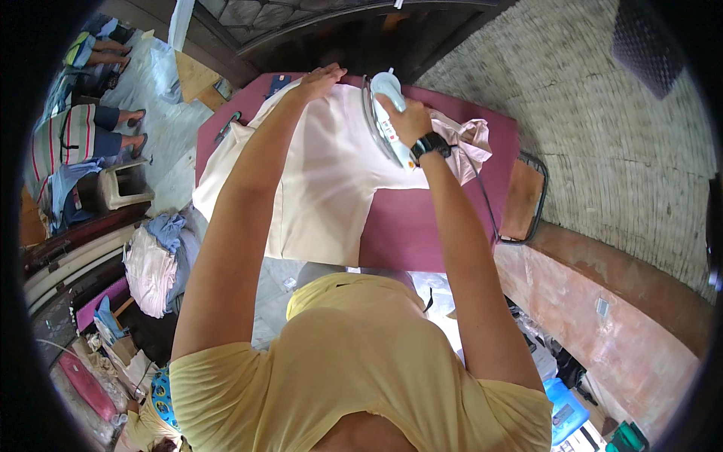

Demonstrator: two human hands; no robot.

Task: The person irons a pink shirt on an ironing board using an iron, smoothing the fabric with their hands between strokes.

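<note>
A cream-coloured shirt [320, 184] lies spread over a maroon padded ironing board [403, 230]. Its right sleeve [471, 137] is bunched beyond my right wrist. My right hand [409, 120] is closed round the handle of a white and pale blue clothes iron [389, 134], which rests on the shirt near the base of that sleeve. My left hand [322, 80] lies flat with its fingers stretched out at the far edge of the shirt, left of the iron. The iron's dark cord [486, 200] trails down from beside my right wrist.
A dark metal-framed door [354, 45] stands behind the board, and a rough wall [580, 143] rises at the right. Clothes [154, 264] hang in a pile at the left. Two people's legs [124, 139] and a plastic stool [124, 187] are at the far left.
</note>
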